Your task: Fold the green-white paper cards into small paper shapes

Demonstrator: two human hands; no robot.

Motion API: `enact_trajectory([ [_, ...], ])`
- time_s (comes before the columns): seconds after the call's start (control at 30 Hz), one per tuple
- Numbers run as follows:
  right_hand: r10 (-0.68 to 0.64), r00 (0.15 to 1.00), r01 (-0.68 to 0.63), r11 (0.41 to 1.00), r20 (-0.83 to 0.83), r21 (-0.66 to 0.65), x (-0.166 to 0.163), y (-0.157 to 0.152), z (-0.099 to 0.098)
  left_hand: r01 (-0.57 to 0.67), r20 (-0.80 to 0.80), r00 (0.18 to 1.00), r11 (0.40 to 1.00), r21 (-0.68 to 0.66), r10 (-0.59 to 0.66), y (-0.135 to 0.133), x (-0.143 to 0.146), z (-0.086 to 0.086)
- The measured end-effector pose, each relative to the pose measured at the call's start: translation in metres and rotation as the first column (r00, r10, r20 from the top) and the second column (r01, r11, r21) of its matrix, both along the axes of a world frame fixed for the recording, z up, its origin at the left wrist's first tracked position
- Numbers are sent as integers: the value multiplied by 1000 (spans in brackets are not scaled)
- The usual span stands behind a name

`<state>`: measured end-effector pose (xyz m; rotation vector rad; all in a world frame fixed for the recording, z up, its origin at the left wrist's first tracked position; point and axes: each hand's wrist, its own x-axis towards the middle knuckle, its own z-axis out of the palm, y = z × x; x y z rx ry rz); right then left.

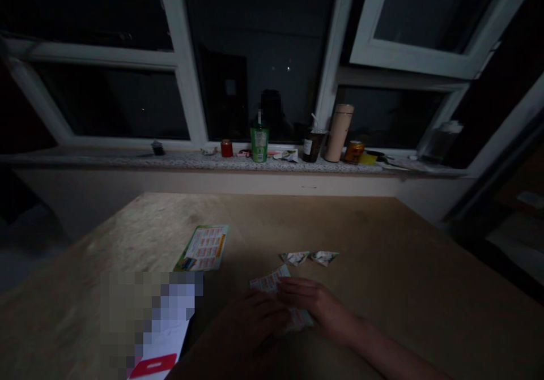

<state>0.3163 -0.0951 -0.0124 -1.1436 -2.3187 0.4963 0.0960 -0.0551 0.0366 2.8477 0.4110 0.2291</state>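
A printed sheet of paper lies on the table, folded or creased, with colored print like that of the flyer nearby. My right hand rests on its right part, fingers stretched leftward and lying flat. Dim in shadow, my left hand lies over the sheet's lower left side with its fingers extended. Between and below the hands another part of the paper shows; much of it is covered. Just beyond are two small folded paper pieces, side by side, the right one close to the other.
A flat printed flyer lies left of the hands on the brown table. Nearer me is a bright, partly pixelated screen. Along the windowsill stand a green pouch, a red jar, a dark cup and a pink flask.
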Motion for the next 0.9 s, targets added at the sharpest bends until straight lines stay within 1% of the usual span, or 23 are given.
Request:
enact_trajectory([
  [0.1, -19, 1000, 19, 1000, 2, 9, 10, -10, 0, 30, -19, 999, 999, -28, -30, -3, 4, -2],
  [0.27, -48, 998, 47, 999, 39, 12, 27, -27, -1, 16, 10, 1000, 996, -83, -15, -6, 9, -10],
  [0.43, -89, 991, 88, 996, 96, 9, 41, -44, -1, 26, -15, 1000, 996, -90, -27, -5, 13, -32],
  [0.5, -100, 989, 99, 995, 109, 17, 46, -49, -3, -4, -43, 999, 997, -80, 0, -5, 14, -42],
  [0.6, -106, 986, 105, 994, 131, 13, 51, -57, -3, 13, -94, 995, 998, -67, -19, -5, 16, -51],
  [0.7, -114, 986, 114, 993, 121, 9, 54, -62, -1, 25, -104, 994, 998, -56, -31, -6, 19, -53],
  [0.9, -122, 992, 123, 992, 43, -11, 55, -70, 7, 66, -119, 990, 997, -39, -71, -5, 23, -49],
])
